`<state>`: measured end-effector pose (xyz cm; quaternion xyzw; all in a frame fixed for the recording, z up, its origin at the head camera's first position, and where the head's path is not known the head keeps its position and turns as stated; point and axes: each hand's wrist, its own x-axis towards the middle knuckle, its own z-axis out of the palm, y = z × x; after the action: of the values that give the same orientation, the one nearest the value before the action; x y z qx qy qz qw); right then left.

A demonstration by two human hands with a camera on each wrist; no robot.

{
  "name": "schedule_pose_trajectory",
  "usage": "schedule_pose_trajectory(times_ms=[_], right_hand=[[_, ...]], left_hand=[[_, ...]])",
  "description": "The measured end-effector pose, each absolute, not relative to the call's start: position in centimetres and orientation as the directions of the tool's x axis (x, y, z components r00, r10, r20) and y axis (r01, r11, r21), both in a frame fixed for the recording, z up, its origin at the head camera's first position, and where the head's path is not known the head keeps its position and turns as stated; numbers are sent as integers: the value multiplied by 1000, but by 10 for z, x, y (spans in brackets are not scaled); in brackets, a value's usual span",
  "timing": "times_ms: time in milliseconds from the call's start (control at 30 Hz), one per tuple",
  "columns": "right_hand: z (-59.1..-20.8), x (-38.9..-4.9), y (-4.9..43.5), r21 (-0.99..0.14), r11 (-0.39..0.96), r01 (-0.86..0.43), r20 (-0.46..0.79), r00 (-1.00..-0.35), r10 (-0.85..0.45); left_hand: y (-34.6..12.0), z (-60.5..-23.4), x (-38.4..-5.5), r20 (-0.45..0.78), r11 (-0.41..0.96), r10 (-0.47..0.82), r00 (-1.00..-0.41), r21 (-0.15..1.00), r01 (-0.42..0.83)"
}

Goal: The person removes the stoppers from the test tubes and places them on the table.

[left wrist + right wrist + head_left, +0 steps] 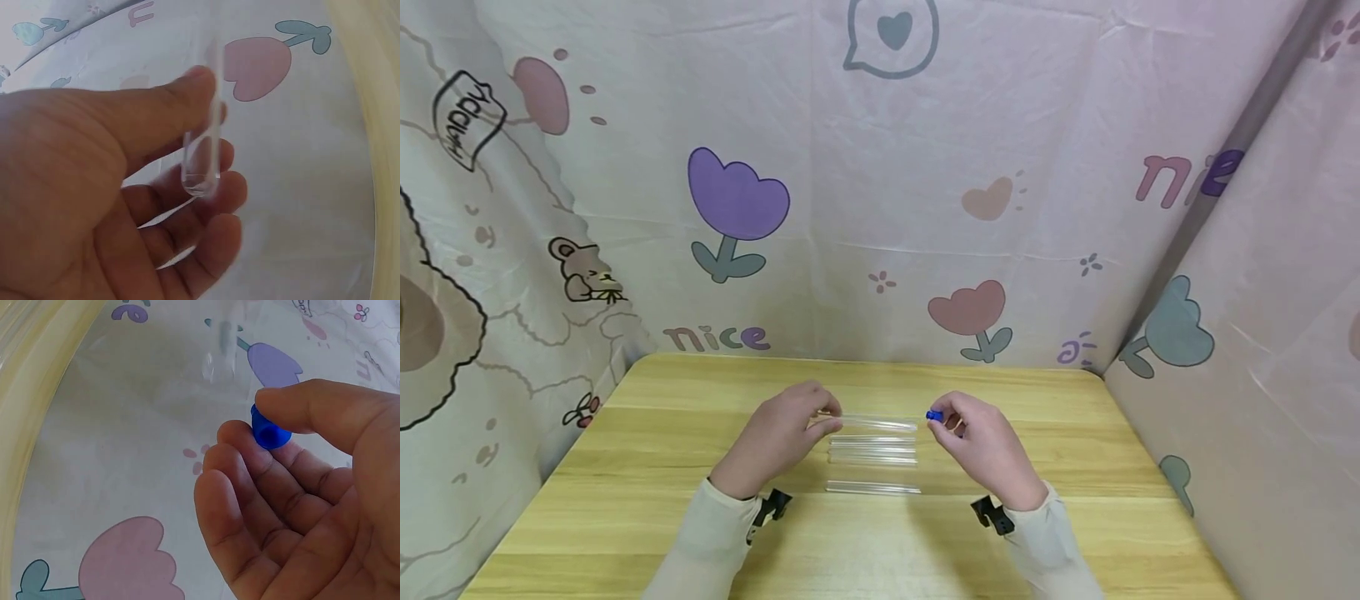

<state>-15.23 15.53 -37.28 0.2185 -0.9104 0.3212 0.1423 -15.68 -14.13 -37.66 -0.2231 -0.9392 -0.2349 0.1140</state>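
Observation:
My left hand (780, 433) pinches a clear test tube (880, 422) near its rounded bottom end, between thumb and fingers; the left wrist view shows that closed end beside the fingertips. The tube's other end points right, toward my right hand (983, 435). Between the right thumb and index finger is a small blue stopper (272, 434), its hollow end facing the right wrist camera. A short gap separates stopper and tube. Nearer to me, several more clear tubes (872, 451) lie side by side on the table, and another tube (873, 487) lies a little apart from them.
The wood-grain table (865, 558) reaches back to a printed cloth curtain (857, 192), which also hangs along the left and right sides. Black wrist mounts (992, 515) sit at both sleeve cuffs.

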Motion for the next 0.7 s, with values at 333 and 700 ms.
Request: schedule_pose_trajectory(times_ms=[333, 700], right_hand=[[-372, -152, 154, -498, 710, -498, 415, -856, -310], [-370, -150, 155, -484, 721, -496, 421, -854, -306]], left_hand=[[-130, -398, -168, 130, 781, 436, -891, 437, 446], [-120, -432, -182, 123, 783, 455, -882, 416, 462]])
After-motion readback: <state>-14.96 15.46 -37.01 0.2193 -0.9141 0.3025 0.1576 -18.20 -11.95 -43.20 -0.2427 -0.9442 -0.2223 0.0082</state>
